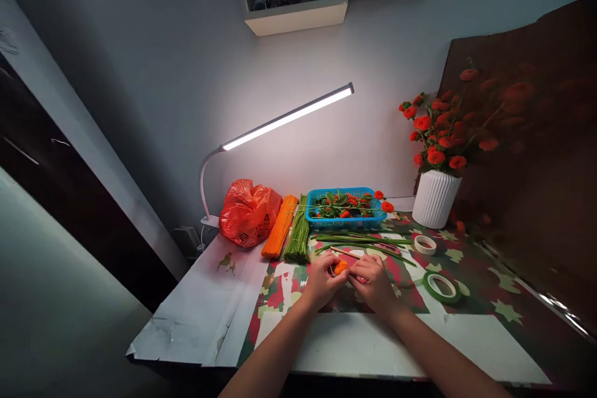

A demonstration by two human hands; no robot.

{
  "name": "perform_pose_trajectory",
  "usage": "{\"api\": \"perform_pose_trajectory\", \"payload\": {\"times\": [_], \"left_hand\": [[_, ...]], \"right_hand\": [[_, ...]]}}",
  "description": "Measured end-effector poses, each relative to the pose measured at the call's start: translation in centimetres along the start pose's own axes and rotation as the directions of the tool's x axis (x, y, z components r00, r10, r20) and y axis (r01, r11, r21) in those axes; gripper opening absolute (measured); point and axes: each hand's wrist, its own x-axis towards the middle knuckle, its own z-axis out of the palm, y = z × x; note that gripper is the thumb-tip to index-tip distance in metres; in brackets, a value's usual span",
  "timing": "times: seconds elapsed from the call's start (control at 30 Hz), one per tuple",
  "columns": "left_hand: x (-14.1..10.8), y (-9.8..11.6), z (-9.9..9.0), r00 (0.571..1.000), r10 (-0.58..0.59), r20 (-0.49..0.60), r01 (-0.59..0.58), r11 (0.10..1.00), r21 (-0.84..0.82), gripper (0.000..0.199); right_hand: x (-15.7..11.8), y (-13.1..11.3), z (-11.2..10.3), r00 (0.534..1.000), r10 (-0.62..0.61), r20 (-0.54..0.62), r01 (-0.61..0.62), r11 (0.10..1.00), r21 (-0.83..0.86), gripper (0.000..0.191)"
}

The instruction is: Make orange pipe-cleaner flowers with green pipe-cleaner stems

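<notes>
My left hand (321,281) is closed around a small orange flower head (341,267), fuzzy like pipe cleaner. Close against it on the right, my right hand (375,283) has its fingers pinched together at the flower's edge; what lies between them is hidden. A thin light-brown stick (344,253) runs behind the flower to the right hand's fingers, and I cannot tell whether it is held or lies on the table. Beyond both hands lie several long green stems (354,239) and a pink-handled tool (388,249), partly covered by stems.
An orange bundle (280,227) and a green bundle (297,237) of pipe cleaners lie beside a red plastic bag (249,211). Behind stands a blue basket (346,222) of flowers. Rightward are white tape (425,245), green tape (441,287) and a white vase (436,199). A lamp (289,117) shines above.
</notes>
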Motion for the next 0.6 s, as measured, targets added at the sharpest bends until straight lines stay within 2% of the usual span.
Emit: {"api": "perform_pose_trajectory", "payload": {"times": [0.1, 0.17, 0.2, 0.27, 0.3, 0.37, 0.4, 0.43, 0.5, 0.6], "left_hand": [[0.7, -0.2, -0.9, 0.998, -0.062, -0.012, 0.06, 0.991, -0.12, 0.016], [2.2, -0.5, -3.4, 0.983, -0.127, -0.128, 0.085, 0.953, -0.292, 0.024], [3.3, -0.6, -5.3, 0.954, -0.175, -0.245, 0.071, 0.921, -0.383, 0.028], [6.2, -0.9, -10.2, 0.846, -0.271, -0.459, -0.035, 0.83, -0.557, 0.032], [7.8, -1.0, -13.0, 0.812, -0.319, -0.489, -0.064, 0.784, -0.618, 0.032], [10.9, -1.1, -18.0, 0.757, -0.401, -0.516, -0.059, 0.744, -0.665, 0.03], [12.2, -1.3, -19.9, 0.728, -0.453, -0.514, 0.008, 0.756, -0.655, 0.029], [13.3, -1.5, -21.4, 0.718, -0.488, -0.497, 0.119, 0.789, -0.603, 0.029], [14.6, -2.1, -22.7, 0.729, -0.517, -0.449, 0.232, 0.803, -0.549, 0.028], [15.0, -3.6, -22.2, 0.756, -0.551, -0.354, 0.384, 0.81, -0.443, 0.027]], "right_hand": [[0.2, -0.2, -0.3, 0.999, 0.026, -0.021, -0.026, 1.0, 0.001, 0.02], [0.3, -0.3, -0.6, 0.996, 0.072, -0.053, -0.071, 0.997, 0.016, 0.028], [0.3, -0.3, -0.7, 0.993, 0.1, -0.065, -0.098, 0.995, 0.025, 0.033], [0.4, -0.2, -0.9, 0.985, 0.153, -0.08, -0.149, 0.988, 0.048, 0.034], [0.4, 0.0, -0.8, 0.981, 0.175, -0.079, -0.171, 0.983, 0.063, 0.033], [0.3, 0.3, -0.6, 0.974, 0.212, -0.077, -0.204, 0.974, 0.102, 0.032], [0.3, 0.4, -0.4, 0.971, 0.226, -0.075, -0.216, 0.969, 0.123, 0.031], [0.3, 0.5, -0.3, 0.969, 0.236, -0.075, -0.224, 0.964, 0.141, 0.03], [0.3, 0.5, 0.0, 0.967, 0.246, -0.07, -0.231, 0.958, 0.17, 0.029], [0.3, 0.6, 0.0, 0.968, 0.245, -0.062, -0.229, 0.954, 0.195, 0.028]]}}
